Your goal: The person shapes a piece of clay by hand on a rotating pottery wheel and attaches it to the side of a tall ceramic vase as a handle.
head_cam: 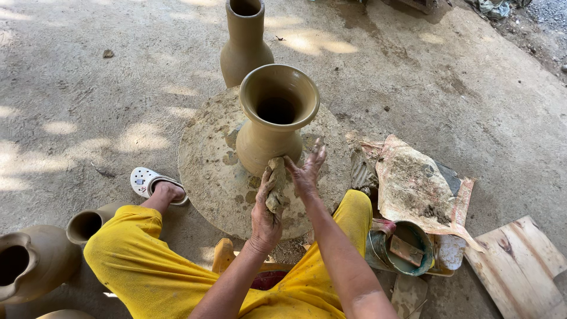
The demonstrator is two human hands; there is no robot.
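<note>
Finished pots (35,263) stand at far left. The left hand (266,215) has its fingers clenched round a clay lump (276,183), pressing it at the foot of the vase (274,118). The vase stands mid-wheel (207,171), fully shaped, flared, smooth and damp; only its base seems unfinished. The right hand (307,171), fingers spread, rests against it. A bucket (401,248) sits right.

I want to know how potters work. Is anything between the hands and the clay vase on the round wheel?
Only a lump of wet clay, squeezed between the left hand and right hand, pressed at the base of the tan flared clay vase.
</note>
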